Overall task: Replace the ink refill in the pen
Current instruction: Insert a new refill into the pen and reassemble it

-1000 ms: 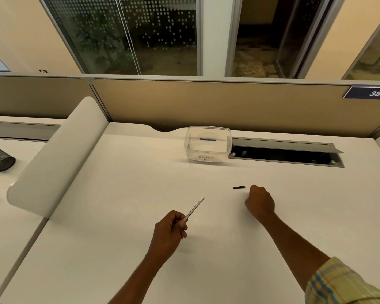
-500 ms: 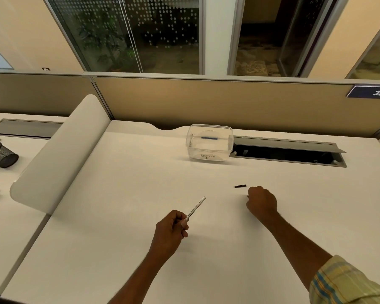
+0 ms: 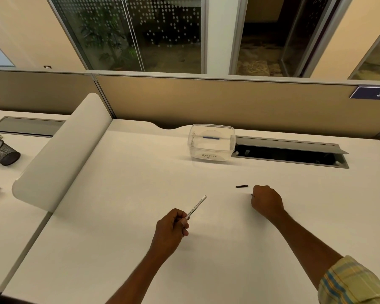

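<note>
Little has been moved over the last second: the right hand [image 3: 267,201] has been drawn only slightly away from the small black cylindrical piece [image 3: 242,186], which lies on the white counter [image 3: 140,194] just beside its knuckles without touching them. That hand is rested on the counter with its fingers curled into a fist; whether anything is held inside cannot be told. A slim white pen barrel [image 3: 195,208] is pinched at its lower end by the left hand [image 3: 171,229] and is raised off the counter, tilted up and away to the right.

Farther back, a clear plastic tub [image 3: 211,148] marked "RECYCLE" is set against the left end of an open grey cable trough [image 3: 290,153]; a thin blue rod [image 3: 211,137] is seen inside the tub. Nothing is placed between the hands and the tub. A white curved divider [image 3: 59,154] bounds the counter on the left, and a black mesh cup [image 3: 2,152] is seen beyond it. A beige partition [image 3: 206,102] closes the far edge.
</note>
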The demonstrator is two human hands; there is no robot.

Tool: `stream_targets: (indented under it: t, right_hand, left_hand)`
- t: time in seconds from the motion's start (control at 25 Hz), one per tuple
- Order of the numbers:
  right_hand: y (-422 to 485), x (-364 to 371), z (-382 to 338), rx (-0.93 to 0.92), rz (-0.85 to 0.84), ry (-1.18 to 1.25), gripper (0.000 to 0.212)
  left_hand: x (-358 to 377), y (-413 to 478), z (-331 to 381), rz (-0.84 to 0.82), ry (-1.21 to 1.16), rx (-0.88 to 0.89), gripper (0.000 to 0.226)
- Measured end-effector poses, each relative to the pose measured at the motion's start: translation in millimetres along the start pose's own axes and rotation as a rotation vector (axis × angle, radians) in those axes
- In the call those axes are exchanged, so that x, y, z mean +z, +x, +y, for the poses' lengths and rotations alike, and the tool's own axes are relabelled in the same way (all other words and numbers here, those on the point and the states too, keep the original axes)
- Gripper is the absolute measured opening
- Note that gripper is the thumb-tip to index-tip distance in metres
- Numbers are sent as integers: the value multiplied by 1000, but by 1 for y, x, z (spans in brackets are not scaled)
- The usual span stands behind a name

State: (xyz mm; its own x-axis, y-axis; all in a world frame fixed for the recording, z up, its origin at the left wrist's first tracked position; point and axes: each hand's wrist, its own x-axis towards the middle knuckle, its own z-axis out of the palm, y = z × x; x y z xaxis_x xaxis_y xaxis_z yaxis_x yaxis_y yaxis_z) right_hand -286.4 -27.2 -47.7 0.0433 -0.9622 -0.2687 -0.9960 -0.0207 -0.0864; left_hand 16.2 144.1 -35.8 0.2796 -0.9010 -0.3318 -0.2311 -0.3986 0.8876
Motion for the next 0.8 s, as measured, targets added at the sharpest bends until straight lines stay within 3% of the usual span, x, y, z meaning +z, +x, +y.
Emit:
stream_targets:
  t: [0.44,0.68,0.8]
  right_hand:
    - [-5,-10,-5,30,-59,-95,19]
    - [-11,-10,4,84,-35,97,21]
    - [-12,-12,9,164,-13,331,15]
  left_hand:
    - [4,-5,0,-13,-17,9,21]
    - [3,-9,-3,-15,-10,4,24]
    - [2,-11,-2,-19,-10,-6,24]
